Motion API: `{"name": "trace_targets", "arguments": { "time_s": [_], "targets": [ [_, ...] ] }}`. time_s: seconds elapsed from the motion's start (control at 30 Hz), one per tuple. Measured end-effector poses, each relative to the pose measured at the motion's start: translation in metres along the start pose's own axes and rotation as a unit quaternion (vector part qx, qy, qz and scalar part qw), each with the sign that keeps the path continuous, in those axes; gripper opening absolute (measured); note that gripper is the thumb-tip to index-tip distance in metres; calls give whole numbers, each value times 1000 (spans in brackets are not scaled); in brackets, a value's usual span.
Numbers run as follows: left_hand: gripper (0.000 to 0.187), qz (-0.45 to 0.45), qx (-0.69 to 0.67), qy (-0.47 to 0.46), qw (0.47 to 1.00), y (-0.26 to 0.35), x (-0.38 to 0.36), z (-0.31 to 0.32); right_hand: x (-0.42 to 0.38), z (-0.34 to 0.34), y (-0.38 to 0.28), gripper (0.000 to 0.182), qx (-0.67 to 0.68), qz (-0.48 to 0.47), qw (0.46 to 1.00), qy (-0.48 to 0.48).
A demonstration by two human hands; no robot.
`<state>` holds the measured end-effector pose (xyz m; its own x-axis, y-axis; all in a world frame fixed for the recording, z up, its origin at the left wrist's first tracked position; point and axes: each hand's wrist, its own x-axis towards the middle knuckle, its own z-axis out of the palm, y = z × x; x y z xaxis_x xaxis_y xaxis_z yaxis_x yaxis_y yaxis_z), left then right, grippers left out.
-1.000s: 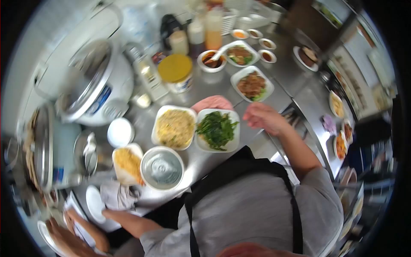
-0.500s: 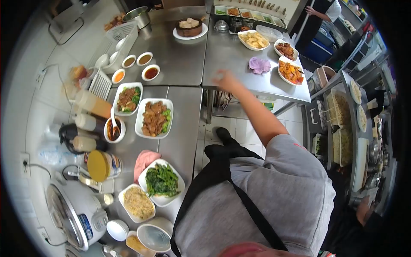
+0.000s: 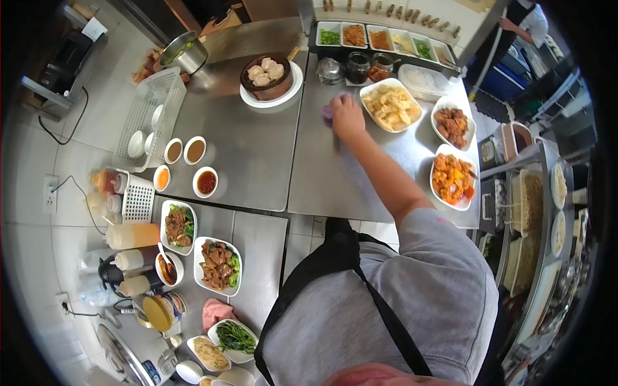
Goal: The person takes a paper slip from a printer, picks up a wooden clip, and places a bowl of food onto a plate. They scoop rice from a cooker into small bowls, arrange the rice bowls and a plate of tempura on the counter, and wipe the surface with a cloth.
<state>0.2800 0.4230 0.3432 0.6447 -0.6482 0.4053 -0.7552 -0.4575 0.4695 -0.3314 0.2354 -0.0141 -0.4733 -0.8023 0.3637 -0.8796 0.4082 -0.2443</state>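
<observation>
My right hand (image 3: 347,117) rests on the steel table with its fingers closed over a crumpled purple cloth (image 3: 327,112). Most of the cloth is hidden under the hand; a bit shows on its left side. Just right of the hand stands a white bowl of pale yellow fried pieces (image 3: 391,107). Behind it are a glass lid-like jar (image 3: 330,71) and dark jars (image 3: 358,67). To the left, a bamboo steamer of dumplings (image 3: 266,74) sits on a white plate (image 3: 295,90). My left hand is out of sight.
Two dishes of saucy food (image 3: 452,125) line the table's right edge. Small sauce cups (image 3: 195,150), beef-and-greens dishes (image 3: 219,265) and bottles (image 3: 133,236) stand at left. Topping trays (image 3: 380,38) run along the back. Another person (image 3: 528,26) holds a pole at upper right.
My right hand has come down onto the purple cloth, which has moved from beside the right-hand dishes to left of the fried-food bowl. The camera view has shifted toward the back table.
</observation>
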Motion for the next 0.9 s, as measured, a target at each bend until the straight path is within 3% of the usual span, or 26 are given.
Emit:
{"name": "trace_targets", "arguments": {
  "time_s": [0.03, 0.07, 0.1, 0.13, 0.2, 0.23, 0.27, 0.3, 0.33, 0.37, 0.4, 0.43, 0.47, 0.53, 0.57, 0.6, 0.63, 0.73, 0.83, 0.9],
  "targets": [
    [31, 7, 25, -36, 999, 17, 11, -1, 17, 8, 3, 26, -26, 35, 998, -50],
    [31, 219, 103, -50, 969, 29, 22, 23, 31, 17, 6, 29, -53, 69, 991, -100],
    [30, 429, 269, -38, 861, -27, 110, 49, 38, 22, 8, 32, -84, 101, 980, -149],
    [34, 400, 305, -81, 861, 1, 113, 74, 38, 22, 7, 32, -77, 93, 974, -190],
    [33, 341, 134, -126, 922, 36, 127, 133, 41, 5, 7, 33, -66, 76, 959, -266],
    [32, 288, 41, -202, 935, 55, 134, 155, 30, -7, 8, 31, -100, -18, 950, -294],
    [31, 456, 222, -153, 848, 37, 168, 181, 10, -18, 11, 29, -132, -112, 932, -317],
    [31, 453, 172, -221, 846, 51, 173, 198, -19, -22, 12, 25, -170, -170, 931, -275],
    [29, 527, 193, -152, 814, 42, 191, 222, -51, -14, 18, 23, -216, -193, 918, -272],
    [26, 512, 206, -210, 807, 44, 209, 240, -75, -50, 4, 26, -124, -153, 932, -303],
    [23, 524, 238, -201, 793, 51, 213, 255, -107, -56, 4, 21, -129, -198, 928, -288],
    [23, 591, 191, -158, 768, 34, 229, 274, -122, -83, -12, 14, -91, -144, 923, -344],
    [23, 654, 149, -106, 734, 9, 254, 296, -138, -61, 4, 13, -2, -211, 894, -396],
    [25, 639, 120, -46, 758, 8, 245, 304, -102, -91, -18, 18, 170, -46, 846, -504],
    [27, 565, 89, -39, 819, 12, 221, 293, -80, -99, -29, 21, 254, 42, 801, -540],
    [28, 495, 45, -31, 867, 15, 190, 278, -66, -80, -23, 25, 220, -43, 895, -385],
    [30, 426, -14, -27, 904, 21, 149, 258, -44, -69, -23, 25, 243, -68, 926, -281],
    [34, 294, -156, -77, 940, 16, 42, 210, 6, 5, -12, 33, 222, -72, 945, -231],
    [40, 226, -186, -197, 936, 14, -53, 173, 0, 60, -73, 38, 36, -31, 996, -77],
    [43, 211, -189, -264, 922, 16, -86, 165, -20, 76, -124, 44, 52, -137, 989, -26]
  ]
}}
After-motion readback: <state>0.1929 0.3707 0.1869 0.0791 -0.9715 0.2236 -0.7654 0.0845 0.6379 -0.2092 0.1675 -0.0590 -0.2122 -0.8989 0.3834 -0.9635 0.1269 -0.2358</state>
